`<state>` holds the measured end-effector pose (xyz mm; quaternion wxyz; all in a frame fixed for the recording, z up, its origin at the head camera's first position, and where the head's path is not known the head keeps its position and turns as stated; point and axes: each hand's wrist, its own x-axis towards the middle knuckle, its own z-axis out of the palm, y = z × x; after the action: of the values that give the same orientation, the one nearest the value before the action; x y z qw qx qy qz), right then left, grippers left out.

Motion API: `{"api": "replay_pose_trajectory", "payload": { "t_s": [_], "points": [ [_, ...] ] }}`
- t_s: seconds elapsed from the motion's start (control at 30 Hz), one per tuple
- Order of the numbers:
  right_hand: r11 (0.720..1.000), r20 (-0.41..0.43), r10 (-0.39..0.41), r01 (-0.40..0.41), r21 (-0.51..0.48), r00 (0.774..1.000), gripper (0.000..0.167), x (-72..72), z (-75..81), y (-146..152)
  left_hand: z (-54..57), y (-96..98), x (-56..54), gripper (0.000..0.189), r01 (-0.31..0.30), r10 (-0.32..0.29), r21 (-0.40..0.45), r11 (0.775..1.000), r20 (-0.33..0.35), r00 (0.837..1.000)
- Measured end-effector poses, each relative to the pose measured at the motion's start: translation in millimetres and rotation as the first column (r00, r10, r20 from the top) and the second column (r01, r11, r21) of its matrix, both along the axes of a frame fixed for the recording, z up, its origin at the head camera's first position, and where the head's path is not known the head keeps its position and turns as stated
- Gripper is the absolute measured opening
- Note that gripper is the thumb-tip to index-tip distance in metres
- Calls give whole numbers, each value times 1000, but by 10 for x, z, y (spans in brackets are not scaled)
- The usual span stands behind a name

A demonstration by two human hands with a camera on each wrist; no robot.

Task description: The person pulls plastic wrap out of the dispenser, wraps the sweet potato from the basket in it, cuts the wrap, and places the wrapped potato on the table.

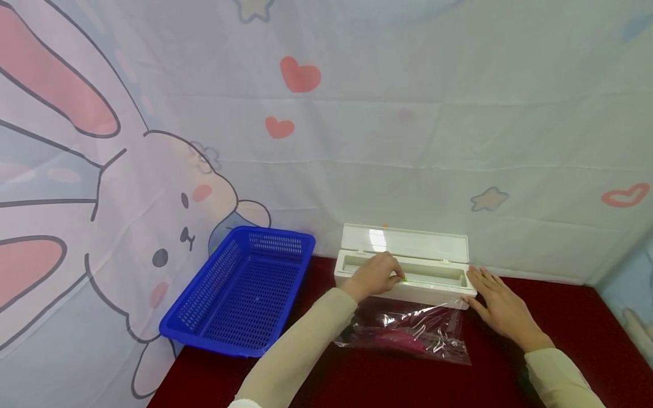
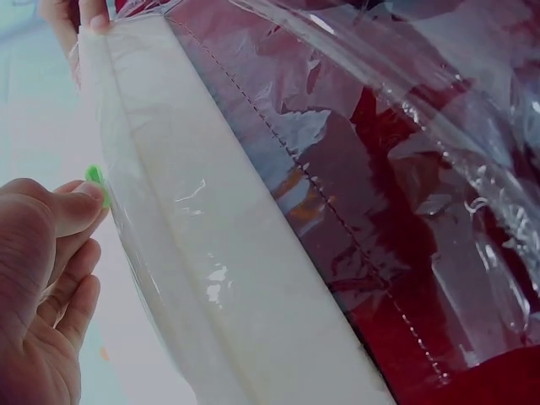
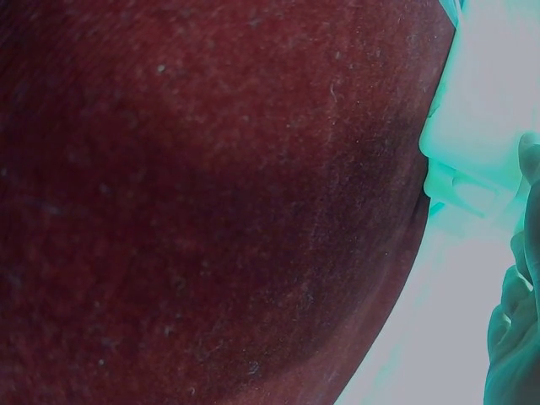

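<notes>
A long white cling film dispenser (image 1: 340, 279) stands near the back wall with its lid (image 1: 423, 243) raised. My left hand (image 1: 376, 276) pinches a small green slider (image 2: 96, 184) between thumb and index finger, at the dispenser's front edge. Clear plastic film (image 1: 444, 345) runs over that edge and down the front onto the table. In the head view a pink shape (image 1: 400, 340) shows through the film. My right hand (image 1: 502, 310) rests against the dispenser's right end, fingers extended along it and thumb near the front corner.
To the left stands a blue plastic basket (image 1: 209, 344) with slotted walls and floor. Dark red cloth (image 1: 551, 323) covers the table. A pale printed curtain (image 1: 388, 130) with hearts, stars and a rabbit hangs right behind the dispenser.
</notes>
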<state>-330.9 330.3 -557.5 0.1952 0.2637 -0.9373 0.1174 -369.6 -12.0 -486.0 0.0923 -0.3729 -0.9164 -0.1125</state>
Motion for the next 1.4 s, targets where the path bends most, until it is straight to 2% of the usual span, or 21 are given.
{"api": "replay_pose_trajectory", "payload": {
  "t_s": [0.5,0.8,1.07,1.17,1.4],
  "points": [
    [1000,-9,-1,1,1,1000,72,5,1,-6,21,-25,6,11,8,-8,8,1000,21,1000],
    [1000,3,-2,2,8,1000,72,16,19,1,21,-148,10,11,-2,1,15,1000,8,1000],
    [1000,-6,-2,2,10,1000,72,-12,-32,-40,28,-254,28,11,-2,2,17,1000,14,1000],
    [1000,-4,1,-1,3,1000,72,-19,-44,-50,39,-325,28,10,-15,15,11,1000,12,1000],
    [1000,-8,0,0,0,1000,72,-31,-49,4,50,-563,9,12,-91,90,18,996,44,995]
  ]
}}
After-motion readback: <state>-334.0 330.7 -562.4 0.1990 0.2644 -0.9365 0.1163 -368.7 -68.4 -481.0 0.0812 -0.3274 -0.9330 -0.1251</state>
